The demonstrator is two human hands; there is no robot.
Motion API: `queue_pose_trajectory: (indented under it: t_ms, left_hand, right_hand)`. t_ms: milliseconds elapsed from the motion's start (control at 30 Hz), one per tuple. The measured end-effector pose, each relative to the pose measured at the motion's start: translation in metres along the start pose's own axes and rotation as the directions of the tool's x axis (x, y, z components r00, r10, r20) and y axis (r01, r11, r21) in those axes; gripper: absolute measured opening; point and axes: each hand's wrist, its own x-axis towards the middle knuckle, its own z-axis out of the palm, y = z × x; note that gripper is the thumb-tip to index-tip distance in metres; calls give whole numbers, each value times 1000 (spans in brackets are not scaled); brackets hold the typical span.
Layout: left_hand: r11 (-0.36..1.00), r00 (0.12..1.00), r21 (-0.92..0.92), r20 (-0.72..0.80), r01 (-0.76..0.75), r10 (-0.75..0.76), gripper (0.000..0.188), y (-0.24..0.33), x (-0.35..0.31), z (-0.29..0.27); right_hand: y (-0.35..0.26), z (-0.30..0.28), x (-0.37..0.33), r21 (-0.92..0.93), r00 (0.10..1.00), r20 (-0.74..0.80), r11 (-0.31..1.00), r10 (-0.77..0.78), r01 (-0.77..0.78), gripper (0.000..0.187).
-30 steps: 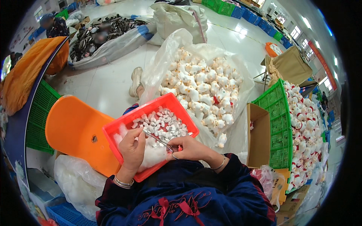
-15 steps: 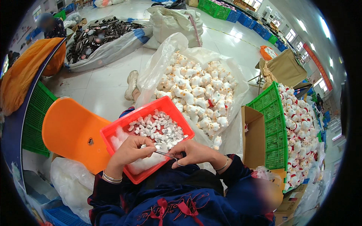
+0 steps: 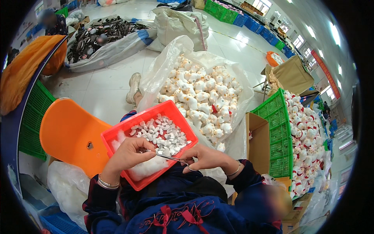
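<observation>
My right hand (image 3: 202,156) has its fingers in the ring handles of slim metal forceps (image 3: 171,157), which point left. The tips reach my left hand (image 3: 134,154), whose thumb and forefinger are pinched on what looks like a small white piece, mostly hidden by the fingers. Both hands are over the near part of a red plastic tray (image 3: 110,137) at my lap. In the tray lie many small white and silvery-grey pieces (image 3: 163,132), with fluffy white stuffing (image 3: 148,168) along the near and left sides.
Beyond the tray, a clear plastic bag (image 3: 154,82) holds a heap of white plush toys (image 3: 202,95). An orange chair (image 3: 72,134) stands at left. On the right are a cardboard box (image 3: 258,146) and green crates (image 3: 280,146) beside more plush toys (image 3: 304,152). Dark plush pieces (image 3: 105,37) fill a far-left sack.
The forceps show more of their length now, and my hands are slightly farther apart. The left hand has shifted a little left. The whole view has moved slightly.
</observation>
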Motion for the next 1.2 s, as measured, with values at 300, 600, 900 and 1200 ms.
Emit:
queue_pose_trajectory:
  t_ms: [300, 600, 900, 1200]
  left_hand:
    - [993, 991, 91, 121, -69, 57, 7, 9, -2, 4]
    - [982, 952, -43, 257, 182, -165, 9, 4, 8, 10]
    - [988, 994, 153, 111, -10, -8, 14, 3, 13, 5]
    - [995, 996, 93, -77, 44, -37, 10, -6, 7, -41]
  right_hand:
    - [-14, -6, -16, -57, 997, 28, 996, 75, -73, 26]
    - [-14, -3, -18, -130, 996, 1, 988, 88, -87, 26]
    - [-11, -1, -23, -42, 996, -58, 997, 63, -65, 27]
    - [-3, -34, -61, -93, 926, -236, 942, 295, -323, 25]
